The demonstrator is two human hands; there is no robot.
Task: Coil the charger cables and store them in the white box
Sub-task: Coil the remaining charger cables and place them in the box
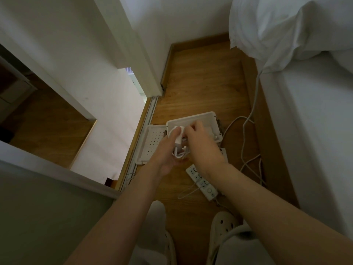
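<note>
A white charger with its coiled cable (179, 145) sits between both hands, just in front of the open white box (207, 117) on the wooden floor. My left hand (165, 152) cups the coil from below and the left. Fingers of my right hand (202, 142) pinch the cable from the right, over the box's near edge. The box's inside is mostly hidden by my right hand. Its perforated white lid (150, 144) lies flat on the floor to the left of the box.
A white power strip (202, 182) lies on the floor below my right wrist, with loose white cables (246, 144) trailing right toward the bed (309, 111). A wall and sliding-door track (141, 134) border the left. My slippered feet (223, 226) stand at the bottom.
</note>
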